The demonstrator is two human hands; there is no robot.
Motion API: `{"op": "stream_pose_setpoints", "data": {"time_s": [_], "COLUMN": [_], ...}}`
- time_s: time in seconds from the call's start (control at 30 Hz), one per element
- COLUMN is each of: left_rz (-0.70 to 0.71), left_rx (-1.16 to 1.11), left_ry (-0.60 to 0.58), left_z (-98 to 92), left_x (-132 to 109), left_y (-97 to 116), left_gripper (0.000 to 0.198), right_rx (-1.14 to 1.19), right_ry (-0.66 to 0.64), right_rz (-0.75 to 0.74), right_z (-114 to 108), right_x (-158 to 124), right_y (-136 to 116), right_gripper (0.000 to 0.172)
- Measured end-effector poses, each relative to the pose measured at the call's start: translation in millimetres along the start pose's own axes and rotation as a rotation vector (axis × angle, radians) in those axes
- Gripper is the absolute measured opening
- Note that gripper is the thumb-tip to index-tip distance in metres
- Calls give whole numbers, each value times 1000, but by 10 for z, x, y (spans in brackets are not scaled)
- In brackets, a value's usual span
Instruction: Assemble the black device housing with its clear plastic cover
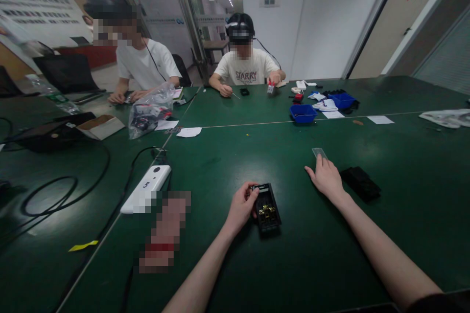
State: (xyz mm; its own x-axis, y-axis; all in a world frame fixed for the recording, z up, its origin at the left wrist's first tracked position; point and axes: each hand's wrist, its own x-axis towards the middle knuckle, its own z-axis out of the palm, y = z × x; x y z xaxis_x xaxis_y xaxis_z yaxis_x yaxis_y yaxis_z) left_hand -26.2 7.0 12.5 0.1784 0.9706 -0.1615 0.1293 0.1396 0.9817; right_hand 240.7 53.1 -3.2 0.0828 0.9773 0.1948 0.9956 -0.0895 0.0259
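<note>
A small black open casing point(267, 207) with brass-coloured contacts inside lies on the green table point(279, 156) in front of me. My left hand point(243, 205) grips its left side, fingers curled around the edge. My right hand point(326, 176) rests flat on the table to the right, fingers stretched forward, fingertips touching a small clear plastic piece point(319, 152). A black flat part point(360, 183) lies just right of that hand.
A white power strip point(147, 189) with black cables point(55, 195) lies to the left. Two people sit at the far side. A clear bag point(150, 110), a cardboard box point(101, 126), paper slips point(189, 132) and blue trays point(303, 113) stand further back.
</note>
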Motion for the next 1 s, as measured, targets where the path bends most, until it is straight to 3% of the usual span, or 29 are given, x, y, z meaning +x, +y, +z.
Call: {"op": "stream_pose_setpoints", "data": {"time_s": [0.3,0.4,0.67,0.8,0.9,1.0], "left_rz": [9,7,19,21,24,21], "left_rx": [-8,3,18,18,18,21], "left_ry": [-6,-2,-1,-1,-2,3], "left_z": [-8,-7,1,2,3,8], "left_x": [19,17,18,23,26,25], "left_y": [-48,-37,-25,-32,-38,-40], "left_gripper": [32,31,28,27,28,28], "right_rx": [161,190,83,99,238,616], "right_ry": [71,35,-107,-222,-228,-238], "right_rz": [-264,-325,-409,-356,-286,-205], "right_z": [-103,-98,-311,-428,-459,-480], "right_x": [-313,-366,-444,-444,-408,-374], "right_y": [-590,-708,-877,-897,-825,-748], "right_gripper": [32,27,44,49,50,53]}}
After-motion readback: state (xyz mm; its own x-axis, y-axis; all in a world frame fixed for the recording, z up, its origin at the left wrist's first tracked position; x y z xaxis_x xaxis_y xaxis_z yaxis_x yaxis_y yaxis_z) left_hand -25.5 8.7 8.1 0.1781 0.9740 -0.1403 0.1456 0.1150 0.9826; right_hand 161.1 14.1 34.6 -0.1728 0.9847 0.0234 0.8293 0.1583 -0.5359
